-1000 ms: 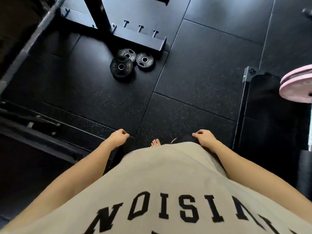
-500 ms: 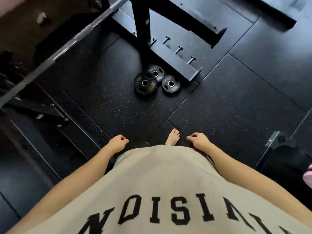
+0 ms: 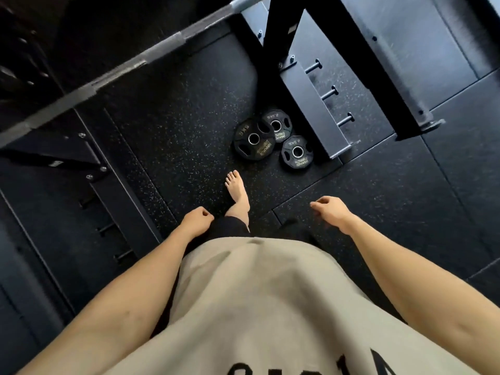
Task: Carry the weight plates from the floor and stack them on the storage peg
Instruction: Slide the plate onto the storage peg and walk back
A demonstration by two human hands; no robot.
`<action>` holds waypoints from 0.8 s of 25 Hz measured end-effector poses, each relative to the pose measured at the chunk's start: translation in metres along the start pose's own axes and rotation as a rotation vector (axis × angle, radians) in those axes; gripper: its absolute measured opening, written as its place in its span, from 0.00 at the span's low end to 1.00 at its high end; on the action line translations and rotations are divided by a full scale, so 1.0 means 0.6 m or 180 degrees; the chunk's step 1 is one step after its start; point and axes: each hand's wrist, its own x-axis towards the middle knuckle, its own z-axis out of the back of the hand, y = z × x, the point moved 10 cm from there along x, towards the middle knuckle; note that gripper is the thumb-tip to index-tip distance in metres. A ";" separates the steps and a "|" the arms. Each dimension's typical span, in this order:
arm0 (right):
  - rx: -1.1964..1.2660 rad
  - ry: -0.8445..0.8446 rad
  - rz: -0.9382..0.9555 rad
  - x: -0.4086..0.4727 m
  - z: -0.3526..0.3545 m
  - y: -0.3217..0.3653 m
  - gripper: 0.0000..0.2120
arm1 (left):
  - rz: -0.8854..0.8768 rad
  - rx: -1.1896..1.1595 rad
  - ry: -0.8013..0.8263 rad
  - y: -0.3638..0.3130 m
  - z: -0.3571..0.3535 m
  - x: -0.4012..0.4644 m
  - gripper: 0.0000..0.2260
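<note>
Three black weight plates lie flat on the rubber floor ahead of me: a 5 kg plate (image 3: 253, 139), a 2.5 kg plate (image 3: 276, 126) partly under it, and another 2.5 kg plate (image 3: 296, 152) to the right. They sit beside a rack base beam (image 3: 311, 104) that carries three short storage pegs (image 3: 330, 93). My left hand (image 3: 197, 221) hangs at my side with fingers loosely curled and holds nothing. My right hand (image 3: 328, 209) is also loosely curled and holds nothing. Both hands are well short of the plates.
A steel barbell (image 3: 113, 77) runs diagonally across the upper left at rack height. Black rack uprights (image 3: 278, 25) rise just beyond the plates. Another rack base with pegs (image 3: 108, 226) lies at the left. My bare foot (image 3: 238, 190) is stepping just short of the plates.
I have walked closer, so the plates and rack now sit nearer and larger in view. My foot has stepped forward. Both hands still hang free, the right one slightly further out.
</note>
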 end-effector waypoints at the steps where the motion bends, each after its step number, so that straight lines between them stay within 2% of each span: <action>1: 0.0021 -0.0004 -0.0001 0.029 0.007 0.030 0.09 | 0.0011 0.0060 0.0066 -0.016 0.013 0.025 0.09; 6: 0.0235 -0.0052 0.0021 0.205 0.028 0.153 0.08 | 0.0188 0.0051 0.0334 -0.083 0.038 0.188 0.08; 9: 0.0136 0.0080 0.0041 0.366 0.010 0.203 0.09 | 0.0461 -0.0022 0.0395 -0.105 0.018 0.313 0.07; 13: 0.0034 0.0005 0.0200 0.590 -0.021 0.248 0.11 | 0.0606 -0.0278 0.0291 -0.128 -0.035 0.509 0.06; 17: -0.0439 -0.0069 0.0463 0.807 -0.082 0.267 0.14 | 0.0727 -0.0853 0.0055 -0.132 -0.107 0.740 0.04; 20: -0.0698 -0.0372 0.0621 0.932 -0.113 0.280 0.15 | 0.0924 -0.1445 -0.0064 -0.146 -0.155 0.862 0.10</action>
